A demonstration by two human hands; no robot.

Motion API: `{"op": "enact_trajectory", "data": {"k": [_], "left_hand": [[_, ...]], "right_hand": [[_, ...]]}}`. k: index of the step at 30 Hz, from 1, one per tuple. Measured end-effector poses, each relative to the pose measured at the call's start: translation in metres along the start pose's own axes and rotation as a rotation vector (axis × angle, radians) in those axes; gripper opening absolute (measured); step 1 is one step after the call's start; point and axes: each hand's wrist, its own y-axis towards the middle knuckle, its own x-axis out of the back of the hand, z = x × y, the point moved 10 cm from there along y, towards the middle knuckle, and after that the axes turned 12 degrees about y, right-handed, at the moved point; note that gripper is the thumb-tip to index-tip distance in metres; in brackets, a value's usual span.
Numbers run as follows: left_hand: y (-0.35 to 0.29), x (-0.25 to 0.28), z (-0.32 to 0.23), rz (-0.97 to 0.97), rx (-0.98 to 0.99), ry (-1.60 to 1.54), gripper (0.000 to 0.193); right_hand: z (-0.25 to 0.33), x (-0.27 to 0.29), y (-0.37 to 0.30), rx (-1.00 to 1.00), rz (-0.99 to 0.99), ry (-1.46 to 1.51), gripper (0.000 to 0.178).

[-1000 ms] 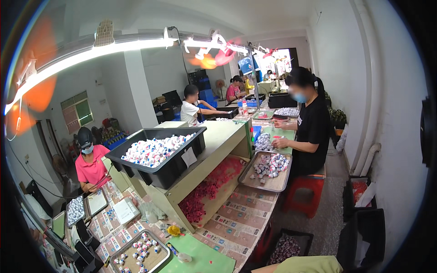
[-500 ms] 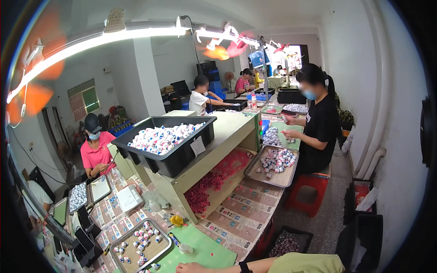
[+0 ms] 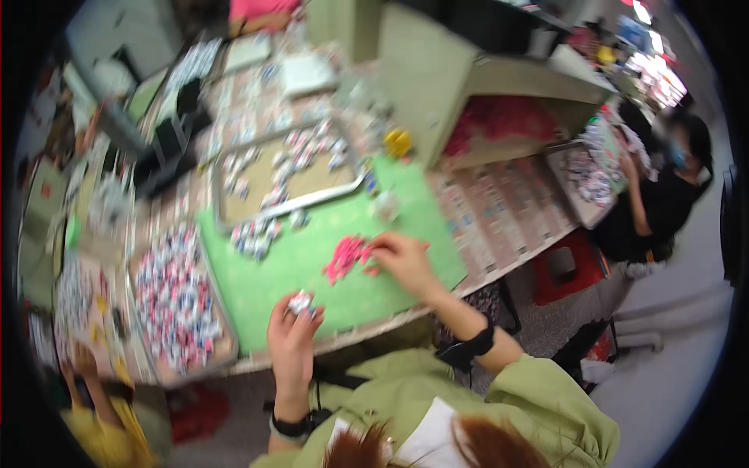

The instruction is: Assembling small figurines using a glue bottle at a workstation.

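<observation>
My left hand (image 3: 290, 335) is closed on a small white toy figure (image 3: 300, 302) with blue and red parts, held above the near edge of a green mat (image 3: 269, 316). Further right, my right hand (image 3: 404, 265) reaches over the mat with fingertips pinched at a heap of small pinkish-red pieces (image 3: 343, 259). Whether a piece is between those fingertips is too blurred to make out. Several similar figures (image 3: 256, 236) lie loose on the mat, by the near rim of a metal tray (image 3: 312, 184) holding more of them.
A second tray (image 3: 226, 347), heaped with figures, lies at the mat's left. Beyond the mat are a yellow object (image 3: 397, 143) and a shelf unit (image 3: 425, 86). A co-worker in yellow (image 3: 117, 429) sits at the left, another in black (image 3: 659, 195) at the right, near a red stool (image 3: 569, 267).
The view has swung down onto the mat. My left hand with the figure has come into sight, and my right hand now shows at the pinkish-red pieces.
</observation>
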Motion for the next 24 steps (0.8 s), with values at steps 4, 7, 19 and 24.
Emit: {"op": "enact_trajectory", "data": {"k": [4,7,19,24], "left_hand": [[-0.010,0.016,0.014,0.001,0.045,-0.029,0.032],[-0.007,0.016,0.022,0.024,0.074,-0.042,0.032],[0.004,-0.001,0.040,0.123,0.141,-0.060,0.034],[0.006,-0.005,0.043,0.156,0.171,-0.042,0.035]], "right_hand": [[0.018,-0.017,-0.035,0.157,0.032,-0.510,0.011],[0.024,-0.025,-0.046,0.331,0.067,-0.754,0.019],[0.030,-0.040,-0.045,0.425,0.121,-0.928,0.015],[0.033,-0.044,-0.042,0.464,0.130,-0.999,0.012]]}}
